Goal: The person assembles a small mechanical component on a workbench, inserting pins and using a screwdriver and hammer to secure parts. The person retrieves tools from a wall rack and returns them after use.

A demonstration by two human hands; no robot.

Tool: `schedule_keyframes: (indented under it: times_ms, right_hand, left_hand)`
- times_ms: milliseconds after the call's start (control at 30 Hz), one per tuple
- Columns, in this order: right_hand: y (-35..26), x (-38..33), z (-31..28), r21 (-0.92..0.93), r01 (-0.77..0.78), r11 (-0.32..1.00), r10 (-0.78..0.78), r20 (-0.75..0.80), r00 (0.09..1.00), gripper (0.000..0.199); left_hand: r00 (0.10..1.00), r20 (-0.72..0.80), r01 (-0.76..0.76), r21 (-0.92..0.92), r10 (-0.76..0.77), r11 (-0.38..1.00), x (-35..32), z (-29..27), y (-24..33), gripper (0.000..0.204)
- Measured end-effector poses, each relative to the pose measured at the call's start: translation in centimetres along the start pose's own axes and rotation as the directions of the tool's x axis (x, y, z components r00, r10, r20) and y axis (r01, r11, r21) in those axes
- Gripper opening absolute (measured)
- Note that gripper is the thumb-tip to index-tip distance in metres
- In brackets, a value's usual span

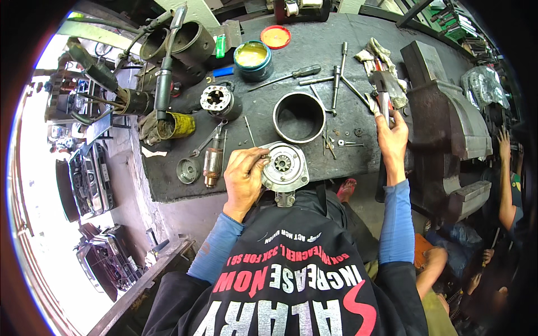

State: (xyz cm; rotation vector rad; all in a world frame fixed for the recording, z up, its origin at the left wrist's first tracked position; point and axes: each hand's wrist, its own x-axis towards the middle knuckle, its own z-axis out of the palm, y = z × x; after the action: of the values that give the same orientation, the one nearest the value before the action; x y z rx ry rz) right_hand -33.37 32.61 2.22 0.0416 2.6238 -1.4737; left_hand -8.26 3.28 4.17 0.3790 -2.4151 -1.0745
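Close to my body at the bench's front edge is a round metal starter-motor housing (297, 173), with a small toothed gear (282, 163) in its middle. My left hand (245, 176) is closed at the housing's left rim, fingertips pinched; what they hold, if anything, is too small to make out. Off to the right, my right hand (392, 136) grips a hammer (384, 105), its head pointing away from me and its dark grip hanging below my fist. Just beyond the housing stands an open metal cylinder (300, 117). A copper-wound armature (213, 166) lies left of my left hand.
On the dark bench (246, 36) are a screwdriver (286, 77), a T-handle wrench (336, 89), a tub of yellow grease (253, 60), a combination wrench (208, 139) and small hardware (347, 144). A large metal block (440, 101) stands at right, near other people.
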Motion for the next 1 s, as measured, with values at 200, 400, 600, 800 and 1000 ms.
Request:
schedule_keyframes:
  times_ms: [200,400,600,800,1000]
  right_hand:
    - [-6.5,-6.6,-1.3,0.483,0.083,0.872,-0.136,0.075,0.988,0.027]
    - [-13.3,-12.7,-0.5,0.046,0.283,0.958,-0.281,0.347,0.895,0.030]
    - [-15.9,-16.3,3.2,-0.177,0.750,0.637,-0.537,0.596,0.597,0.026]
    - [-18.0,-17.0,4.3,-0.089,0.863,0.497,-0.725,0.504,0.469,0.025]
    - [-17.9,-16.2,5.6,-0.387,0.792,0.472,-0.305,0.772,0.558,0.021]
  left_hand:
    - [0.999,-0.005,-0.031,0.041,0.031,0.999,-0.3,0.7,-0.3,0.025]
    - [0.999,-0.041,0.020,0.016,-0.019,1.000,-1.0,1.3,-0.8,0.027]
    - [0.996,-0.092,-0.013,-0.032,0.010,0.999,-1.0,1.5,-1.2,0.026]
    - [0.994,-0.111,-0.013,-0.079,0.004,0.997,-1.7,1.9,-2.1,0.027]
    - [0.996,-0.092,-0.011,-0.102,0.001,0.995,-1.3,1.5,-1.8,0.031]
